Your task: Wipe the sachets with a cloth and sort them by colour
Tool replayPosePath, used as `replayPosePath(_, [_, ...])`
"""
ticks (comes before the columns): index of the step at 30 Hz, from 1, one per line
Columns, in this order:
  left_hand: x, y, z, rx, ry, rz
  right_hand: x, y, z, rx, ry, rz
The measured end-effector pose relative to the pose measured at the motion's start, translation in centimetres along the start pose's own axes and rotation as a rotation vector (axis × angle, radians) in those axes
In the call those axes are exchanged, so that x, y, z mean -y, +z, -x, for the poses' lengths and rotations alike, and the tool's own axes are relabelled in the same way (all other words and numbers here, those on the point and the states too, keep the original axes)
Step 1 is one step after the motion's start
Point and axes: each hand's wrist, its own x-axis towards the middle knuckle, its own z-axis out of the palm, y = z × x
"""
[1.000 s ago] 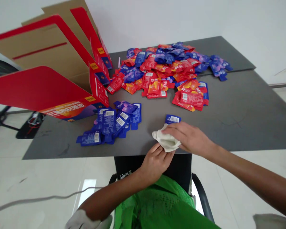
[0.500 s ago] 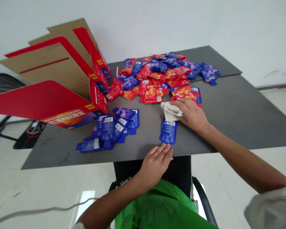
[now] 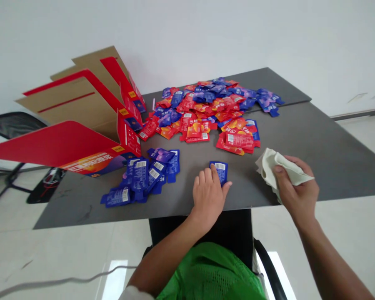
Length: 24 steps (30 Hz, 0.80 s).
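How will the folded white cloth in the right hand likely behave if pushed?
The folded white cloth is probably floppy: its creased layers splay beyond the right hand. Those layers look thin, suggesting little weight. Loosely folded, not round, it seems unlikely to roll.

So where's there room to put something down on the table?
The widest bare patch is on the table, right of the red-and-blue pile, beyond the right hand and its white cloth. A smaller one lies between the left hand and the blue packets beside the front box. The pile crowds the back middle.
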Motion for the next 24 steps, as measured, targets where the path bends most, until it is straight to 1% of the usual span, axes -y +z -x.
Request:
replayPosePath(2, [-0.3, -0.2, -0.8, 0.045, -0.019, -0.008, -0.2, 0.3, 0.3, -0.094, 0.139, -0.005])
replayPosePath(3, [-0.5, -0.5, -1.2, 0.079, -0.025, -0.013, -0.1, 0.4, 0.4, -0.116, 0.168, -0.002])
replayPosePath(6, [-1.2, -1.8, -2.1, 0.175, -0.042, -0.03, 0.2, 0.6, 0.3, -0.113, 0.144, 0.011])
replayPosePath(9, [-1.3, -3.3, -2.7, 0.238, -0.086, -0.023, 0.1, 0.5, 0.1, -0.097, 0.134, 0.017])
replayPosePath(11, [-0.8, -4.1, -3.0, 0.26, -0.094, -0.007, 0.0, 0.4, 0.1, -0.089, 0.136, 0.018])
replayPosePath(13, [0.2, -4.5, -3.3, 0.264, -0.094, 0.029, 0.1, 0.4, 0.0, -0.082, 0.148, 0.022])
replayPosePath(15, [1.6, -4.2, -3.5, 0.267, -0.121, 0.104, 0.4, 0.4, -0.1, -0.083, 0.158, 0.027])
replayPosePath(17, [3.0, -3.4, -3.5, 0.274, -0.159, 0.206, 0.7, 0.4, -0.1, -0.089, 0.158, 0.024])
replayPosePath(19, [4.1, -2.4, -2.8, 0.25, -0.163, 0.287, 0.8, 0.5, -0.1, -0.091, 0.156, 0.019])
replayPosePath(20, [4.5, -1.9, -2.2, 0.21, -0.144, 0.298, 0.8, 0.5, -0.1, -0.087, 0.16, 0.019])
replayPosePath(23, [5.0, -1.4, 0.7, 0.058, -0.031, 0.257, 0.4, 0.5, -0.1, -0.067, 0.169, 0.037])
replayPosePath(24, [5.0, -1.4, 1.9, 0.04, 0.013, 0.251, 0.4, 0.4, -0.2, -0.049, 0.168, 0.043])
